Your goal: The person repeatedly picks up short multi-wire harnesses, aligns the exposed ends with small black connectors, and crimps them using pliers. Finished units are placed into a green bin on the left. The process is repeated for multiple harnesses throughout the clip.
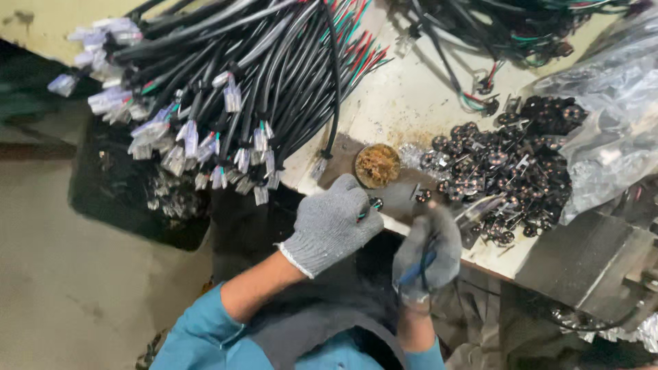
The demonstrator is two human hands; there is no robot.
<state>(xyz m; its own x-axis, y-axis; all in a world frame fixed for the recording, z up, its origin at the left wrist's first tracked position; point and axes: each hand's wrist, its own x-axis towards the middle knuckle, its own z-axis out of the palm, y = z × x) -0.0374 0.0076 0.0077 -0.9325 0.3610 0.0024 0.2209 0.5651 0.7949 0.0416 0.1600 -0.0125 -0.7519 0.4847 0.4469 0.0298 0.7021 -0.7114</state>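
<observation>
Item held: small dark part (375, 203), pinched at the fingertips of my gloved left hand (334, 223) over the table's (404, 103) near edge. Right hand (430, 250), also gloved, is closed around a blue-handled tool (415, 270); its tip is blurred. Just beyond: round tin of brown paste (377, 166). Right of it: heap of small black round parts (507, 164) beside a clear plastic bag (610, 103). Upper left: bundle of black cables (226, 82) with white plugs.

Gloved hands: L (334, 223) pinches small part (376, 203), R (430, 248) grips tool.
</observation>
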